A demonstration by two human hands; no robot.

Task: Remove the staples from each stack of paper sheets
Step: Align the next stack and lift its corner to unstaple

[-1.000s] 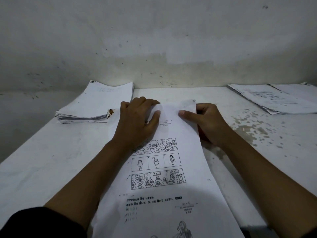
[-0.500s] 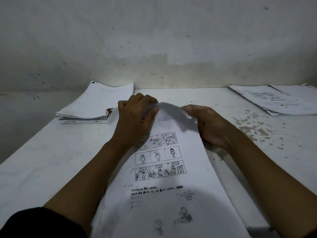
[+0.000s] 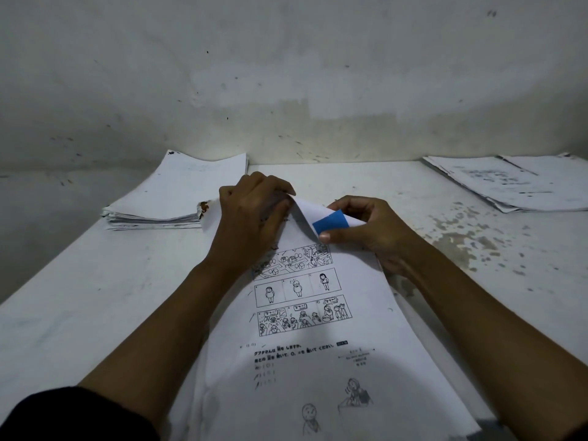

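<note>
A stack of printed sheets (image 3: pixel 305 329) with cartoon panels lies lengthwise on the white table (image 3: pixel 79 297) in front of me. My left hand (image 3: pixel 251 221) has curled fingers that press and grip the stack's far left corner. My right hand (image 3: pixel 366 230) pinches the top sheet's far right corner between thumb and fingers and folds it back toward me. A blue patch (image 3: pixel 331 221) shows on the folded-back corner. No staple can be made out; the hands hide the far edge.
A thick pile of paper (image 3: pixel 178 198) with a rust-stained corner sits at the back left, close to my left hand. More sheets (image 3: pixel 509 183) lie spread at the back right. A stained wall (image 3: pixel 286 90) stands behind. The table's right part is blotched.
My right hand has lifted the top sheet's far right corner and folded it back, exposing a blue patch. My left hand has stayed on the far left corner.
</note>
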